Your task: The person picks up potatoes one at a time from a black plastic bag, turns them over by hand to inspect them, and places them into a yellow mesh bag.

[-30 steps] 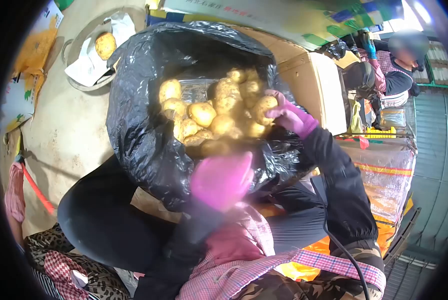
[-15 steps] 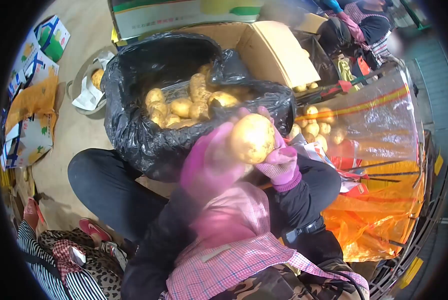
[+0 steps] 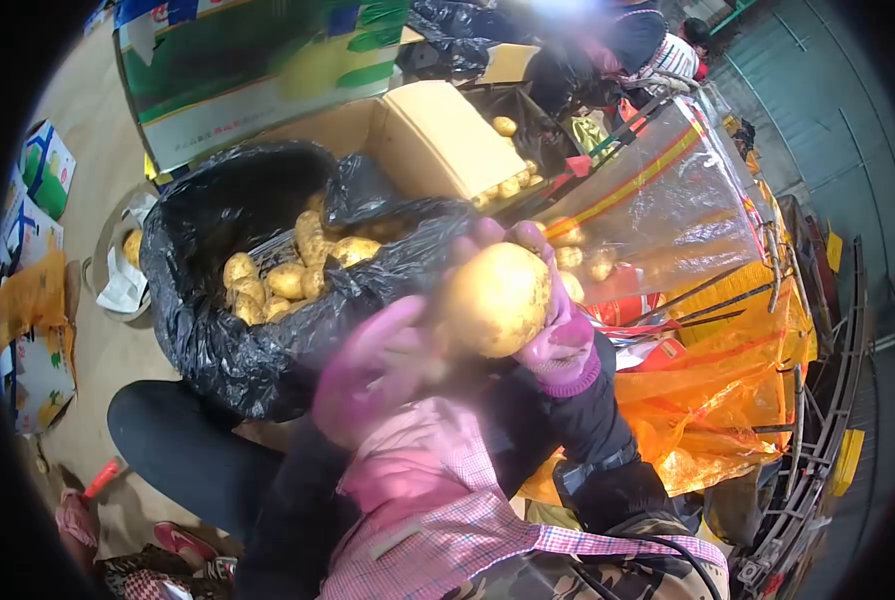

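A large, pale potato [image 3: 498, 302] sits in your right hand [image 3: 565, 345], gloved in pinkish purple, its fingers [image 3: 531, 238] curled round the far and right sides and parted to the potato's width. Your left hand [image 3: 373, 365], in a pink glove, is a blur just left of those fingers and slightly nearer you; how far its own fingers are open, and whether they touch the potato, you cannot tell from this view.

Beyond and to the left of the right fingers, a crumpled black plastic bag [image 3: 223, 345] gapes over a heap of smaller-looking potatoes [image 3: 286, 281]. Farther beyond stands a cardboard flap [image 3: 448, 135]. To the right of the fingers spreads a clear, striped plastic sack [image 3: 678, 225], with orange mesh [image 3: 688, 400] nearer you; your checked apron [image 3: 418, 525] lies below.

The hazard, by this reading, is a drop: the potato is round and broad, and the right fingers look to have it mainly from one side, so a slackened grip could let it roll off toward the apron. A brisk brush from the left hand could knock it loose, and the bag's loose, folded rim could catch a glove passing low over it.
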Tool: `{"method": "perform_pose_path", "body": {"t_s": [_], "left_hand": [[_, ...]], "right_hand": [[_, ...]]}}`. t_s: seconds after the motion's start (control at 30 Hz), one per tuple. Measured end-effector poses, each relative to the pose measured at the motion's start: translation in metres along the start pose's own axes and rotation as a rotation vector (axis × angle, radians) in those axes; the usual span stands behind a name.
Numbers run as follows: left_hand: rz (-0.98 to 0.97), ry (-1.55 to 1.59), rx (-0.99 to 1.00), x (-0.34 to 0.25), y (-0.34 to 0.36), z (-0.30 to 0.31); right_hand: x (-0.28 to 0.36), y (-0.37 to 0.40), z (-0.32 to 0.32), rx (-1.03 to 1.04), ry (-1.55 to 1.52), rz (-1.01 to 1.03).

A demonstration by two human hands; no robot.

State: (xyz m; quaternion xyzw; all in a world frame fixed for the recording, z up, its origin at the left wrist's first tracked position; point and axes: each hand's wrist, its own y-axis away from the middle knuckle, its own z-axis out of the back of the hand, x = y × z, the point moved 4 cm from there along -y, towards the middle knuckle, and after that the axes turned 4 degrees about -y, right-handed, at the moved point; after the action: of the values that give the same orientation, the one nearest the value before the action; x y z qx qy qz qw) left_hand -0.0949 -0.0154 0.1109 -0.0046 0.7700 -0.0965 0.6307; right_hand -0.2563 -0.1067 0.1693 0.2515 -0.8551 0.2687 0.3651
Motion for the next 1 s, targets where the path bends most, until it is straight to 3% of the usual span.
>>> {"method": "perform_pose_path", "body": {"t_s": [0.1,0.13,0.23,0.3,0.37,0.4,0.5,0.6,1.0], "left_hand": [[-0.010,-0.028,-0.069,-0.030,-0.015,-0.020],[0.046,-0.149,-0.194,-0.008,-0.009,-0.011],[-0.083,-0.181,-0.317,0.015,0.009,0.013],[-0.310,-0.752,-0.410,0.007,0.027,0.019],[-0.451,-1.156,-0.322,-0.010,0.032,0.023],[-0.457,-1.150,-0.321,-0.005,0.034,0.025],[-0.101,-0.322,-0.429,0.012,0.039,0.028],[-0.063,-0.362,-0.312,0.026,0.041,0.037],[-0.199,-0.548,-0.282,0.008,0.039,0.023]], "right_hand": [[-0.016,0.004,-0.019,-0.071,0.041,-0.156],[-0.018,0.004,-0.028,-0.064,0.101,-0.224],[-0.033,0.004,-0.039,0.006,0.119,-0.309],[-0.043,0.010,-0.034,-0.095,0.103,-0.435],[-0.055,0.014,-0.032,-0.171,0.120,-0.518],[-0.062,0.013,-0.029,-0.174,0.185,-0.521],[-0.066,0.011,-0.035,-0.191,0.142,-0.421],[-0.070,0.014,-0.033,-0.174,0.089,-0.333],[-0.064,0.025,-0.027,-0.121,0.118,-0.299]]}}
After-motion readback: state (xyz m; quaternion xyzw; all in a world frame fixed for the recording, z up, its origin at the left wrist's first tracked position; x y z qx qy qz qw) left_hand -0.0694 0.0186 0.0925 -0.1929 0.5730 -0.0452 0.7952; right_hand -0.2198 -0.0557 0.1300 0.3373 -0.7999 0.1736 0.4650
